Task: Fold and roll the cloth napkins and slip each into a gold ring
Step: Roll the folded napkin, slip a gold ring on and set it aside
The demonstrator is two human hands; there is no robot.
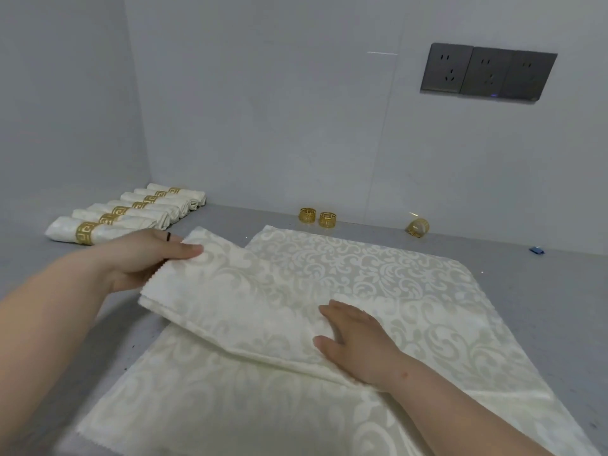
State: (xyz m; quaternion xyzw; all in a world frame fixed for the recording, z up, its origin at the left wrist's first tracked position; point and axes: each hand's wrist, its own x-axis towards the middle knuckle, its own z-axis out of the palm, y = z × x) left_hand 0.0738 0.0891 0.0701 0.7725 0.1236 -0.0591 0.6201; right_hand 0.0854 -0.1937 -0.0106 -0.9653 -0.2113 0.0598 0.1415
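- Your left hand (144, 258) is pinching the end of the folded napkin (230, 301), thumb on top and fingers tucked under the cloth, and that end is lifted a bit off the stack.
- Your right hand (355, 340) lies flat with fingers straight, pressing down on the other end of the same folded strip. It grips nothing, it just pins the cloth.
- The strip sits between your hands, slanted across the flat napkins (378, 268) spread underneath on the tabletop (543, 284).
- My take: you're mid-fold, so line up the zigzag edges under your left thumb before you lay it down, then run the right palm along the crease toward the left hand to flatten it.
- Keep the right hand planted while you do that, or the slippery top layer will probably skate over the cloth below.
- When you start rolling, I'd go tight and even from one end, otherwise it likely won't slide into a ring.
- Three loose gold rings (317, 218) wait past your right hand by the wall.
- The finished rolls (131, 212) are lined up beyond your left hand.
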